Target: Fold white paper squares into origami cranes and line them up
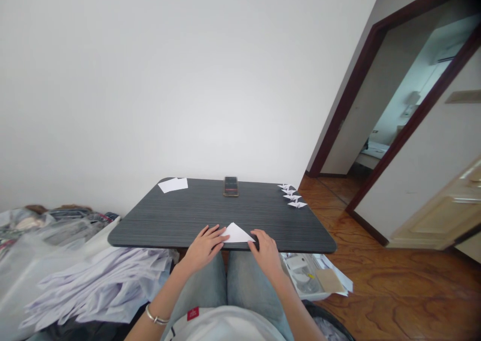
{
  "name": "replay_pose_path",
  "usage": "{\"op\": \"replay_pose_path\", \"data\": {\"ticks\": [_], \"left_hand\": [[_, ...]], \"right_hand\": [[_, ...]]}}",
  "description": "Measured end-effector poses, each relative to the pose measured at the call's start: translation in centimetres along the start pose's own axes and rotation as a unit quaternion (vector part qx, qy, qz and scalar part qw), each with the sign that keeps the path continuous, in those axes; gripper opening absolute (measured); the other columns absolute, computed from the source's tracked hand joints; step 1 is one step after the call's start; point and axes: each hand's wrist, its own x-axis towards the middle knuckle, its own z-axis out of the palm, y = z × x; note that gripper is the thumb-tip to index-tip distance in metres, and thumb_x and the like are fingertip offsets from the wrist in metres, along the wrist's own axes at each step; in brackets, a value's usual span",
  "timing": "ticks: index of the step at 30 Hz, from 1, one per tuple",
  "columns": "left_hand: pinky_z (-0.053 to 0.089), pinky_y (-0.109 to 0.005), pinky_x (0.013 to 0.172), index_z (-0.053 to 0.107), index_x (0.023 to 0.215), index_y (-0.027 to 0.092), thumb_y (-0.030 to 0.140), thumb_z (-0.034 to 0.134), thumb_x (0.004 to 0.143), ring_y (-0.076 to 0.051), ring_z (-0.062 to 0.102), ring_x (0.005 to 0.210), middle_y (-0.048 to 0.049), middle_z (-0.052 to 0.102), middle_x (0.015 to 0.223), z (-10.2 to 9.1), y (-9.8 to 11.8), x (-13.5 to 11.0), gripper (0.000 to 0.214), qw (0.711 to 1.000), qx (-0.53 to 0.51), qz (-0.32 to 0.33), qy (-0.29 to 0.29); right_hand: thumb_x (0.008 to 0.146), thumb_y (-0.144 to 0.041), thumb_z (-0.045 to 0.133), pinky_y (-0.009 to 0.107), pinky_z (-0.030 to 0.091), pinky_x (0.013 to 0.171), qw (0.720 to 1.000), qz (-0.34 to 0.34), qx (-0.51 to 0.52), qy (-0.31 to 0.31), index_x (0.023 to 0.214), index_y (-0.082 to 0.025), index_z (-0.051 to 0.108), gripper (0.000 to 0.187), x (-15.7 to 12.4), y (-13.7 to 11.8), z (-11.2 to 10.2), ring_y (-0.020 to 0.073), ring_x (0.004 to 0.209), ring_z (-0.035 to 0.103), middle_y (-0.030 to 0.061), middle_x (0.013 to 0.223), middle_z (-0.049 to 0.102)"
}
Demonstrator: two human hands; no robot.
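Observation:
A sheet of white paper folded into a triangle [236,234] lies at the near edge of the dark table, its peak pointing away from me. My left hand [205,247] rests with fingers stretched and spread, the fingertips on the paper's left corner. At the right corner is my right hand [266,251], its thumb and bent fingers apart on either side of the tip. Both palms face down. The left fingers cover part of the paper's left end.
Several folded paper cranes [292,197] stand in a row at the table's [203,208] right. White paper sheets [173,185] lie back left, a phone [230,186] back centre. Clothes [101,281] are heaped left below; a plastic bin [306,276] sits right below. A wall rises behind.

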Motion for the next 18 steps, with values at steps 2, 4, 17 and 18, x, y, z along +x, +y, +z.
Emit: {"op": "replay_pose_path", "data": {"ticks": [2,4,17,18], "left_hand": [[0.022,-0.043,0.102,0.045,0.120,0.036,0.035,0.029,0.089,-0.017,0.032,0.125,0.0037,0.041,0.133,0.1,-0.1,0.0,0.035,1.000,0.002,0.003,0.001],[0.023,-0.042,0.102,0.045,0.120,0.036,0.035,0.030,0.089,-0.017,0.031,0.125,0.0038,0.041,0.133,0.1,-0.1,0.0,0.035,1.000,0.003,0.003,0.002],[0.021,-0.042,0.103,0.046,0.119,0.035,0.037,0.029,0.089,-0.018,0.031,0.125,0.0034,0.041,0.134,-0.2,0.3,0.1,0.035,1.000,-0.010,-0.008,-0.009],[0.021,-0.042,0.103,0.046,0.119,0.035,0.037,0.028,0.089,-0.017,0.031,0.126,0.0034,0.041,0.134,-0.2,0.4,0.1,0.035,1.000,-0.010,-0.009,-0.010]], "right_hand": [[0.081,-0.027,0.041,0.034,0.032,0.093,1.000,0.005,-0.001,0.013,0.119,-0.013,0.047,0.041,0.5,-0.1,1.1,0.0218,0.114,0.043,0.0110,0.122,0.051],[0.080,-0.030,0.042,0.036,0.030,0.095,1.000,0.017,-0.006,0.009,0.125,-0.012,0.040,0.048,1.0,-0.7,2.0,0.0231,0.117,0.040,0.0116,0.127,0.046],[0.077,-0.033,0.045,0.041,0.015,0.102,0.992,0.068,-0.046,-0.096,0.133,-0.017,0.030,0.059,2.0,-2.8,2.1,0.0253,0.130,0.016,0.0071,0.140,0.028],[0.077,-0.032,0.045,0.041,0.015,0.102,0.991,0.072,-0.047,-0.101,0.133,-0.017,0.030,0.060,2.0,-2.7,2.0,0.0255,0.130,0.016,0.0071,0.140,0.028]]}}
